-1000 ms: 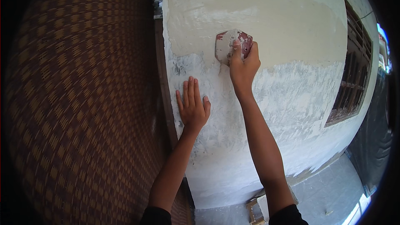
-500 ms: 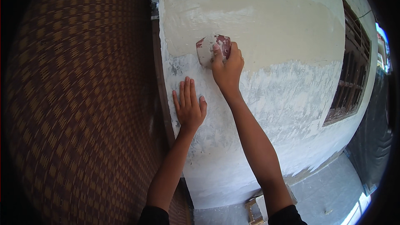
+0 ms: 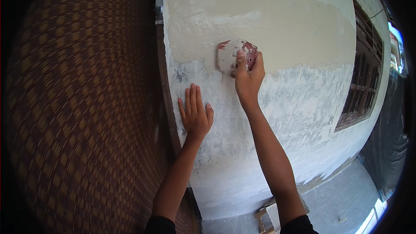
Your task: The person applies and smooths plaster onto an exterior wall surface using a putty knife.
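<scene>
Our left hand [image 3: 196,119] lies flat on the wall [image 3: 299,104], thumb splayed, holding nothing. Our right hand [image 3: 250,82] grips a smeared red scraper [image 3: 227,57] at the lower edge of the beige coat [image 3: 299,30] — smoothing, we judge; the next stroke calls for even pressure.

Near the top edge of the wall [image 3: 234,190], smooth cream filler [image 3: 299,26]; lower, rough, matt plaster [image 3: 299,99]. The red scraper [image 3: 228,57] looks plastic, crusted with filler. Past the wall's left edge, coarse woven matting [image 3: 86,104].
</scene>
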`<state>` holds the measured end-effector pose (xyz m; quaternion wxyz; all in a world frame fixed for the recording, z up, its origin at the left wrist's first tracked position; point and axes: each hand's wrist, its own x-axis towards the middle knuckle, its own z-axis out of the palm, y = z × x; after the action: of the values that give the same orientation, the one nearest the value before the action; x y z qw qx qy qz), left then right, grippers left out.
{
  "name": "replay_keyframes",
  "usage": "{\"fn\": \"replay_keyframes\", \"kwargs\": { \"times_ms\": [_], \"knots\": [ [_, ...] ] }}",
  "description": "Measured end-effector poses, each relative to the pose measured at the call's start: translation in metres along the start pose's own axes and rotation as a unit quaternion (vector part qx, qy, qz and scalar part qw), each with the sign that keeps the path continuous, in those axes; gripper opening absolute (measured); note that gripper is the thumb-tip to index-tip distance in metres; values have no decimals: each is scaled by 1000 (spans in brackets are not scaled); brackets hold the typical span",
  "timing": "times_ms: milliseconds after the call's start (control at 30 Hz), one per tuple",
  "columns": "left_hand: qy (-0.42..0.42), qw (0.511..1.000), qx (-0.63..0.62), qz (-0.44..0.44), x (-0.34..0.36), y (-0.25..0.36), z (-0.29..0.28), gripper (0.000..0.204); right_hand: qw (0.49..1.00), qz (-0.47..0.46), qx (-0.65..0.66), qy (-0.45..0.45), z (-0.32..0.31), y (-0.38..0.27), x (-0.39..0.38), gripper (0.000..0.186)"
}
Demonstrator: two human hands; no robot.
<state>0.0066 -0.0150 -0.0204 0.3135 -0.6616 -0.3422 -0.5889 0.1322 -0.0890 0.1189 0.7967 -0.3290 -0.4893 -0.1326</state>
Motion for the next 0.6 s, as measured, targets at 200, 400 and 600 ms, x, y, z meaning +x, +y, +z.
{"fn": "replay_keyframes", "kwargs": {
  "times_ms": [200, 400, 600],
  "knots": [
    [5, 1000, 4, -10, 0, 3, -3, 61, 996, 51, -16, 77, -10, -5, 15, 20],
    [-6, 1000, -8, -4, 0, 1, -2, 64, 968, -176, -173, -40, 7, 0, -4, 18],
    [0, 1000, -2, -4, 1, 2, 1, 63, 999, -34, -31, 8, 5, 3, 5, 21]
  ]
}}
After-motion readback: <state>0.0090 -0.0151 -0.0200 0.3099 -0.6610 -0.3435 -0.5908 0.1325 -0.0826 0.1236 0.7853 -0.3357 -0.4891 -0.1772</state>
